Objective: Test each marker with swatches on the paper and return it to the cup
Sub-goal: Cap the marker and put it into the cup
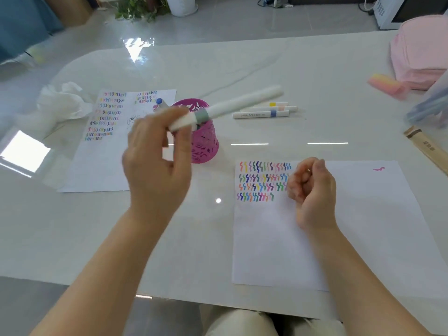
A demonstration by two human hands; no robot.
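My left hand [157, 156] holds a white marker with a grey-green band [230, 106] between thumb and fingertips, lifted and blurred over the pink cut-out cup [206, 141]. Two marker caps, one blue [159, 101], poke up at the cup's left. My right hand [312, 190] rests on the near sheet of paper [315, 238] with fingers curled and nothing in them, just right of several rows of coloured swatches [263, 181]. Behind the cup lie two or three capped markers [261, 113] on the table.
A second swatch-covered sheet [104, 151] lies to the left, with crumpled tissue [60, 103] beyond it. At the right are a pink bag [419, 52], a pink-yellow eraser-like block [385, 83], a clear pouch [429, 105] and a tan box [426, 146].
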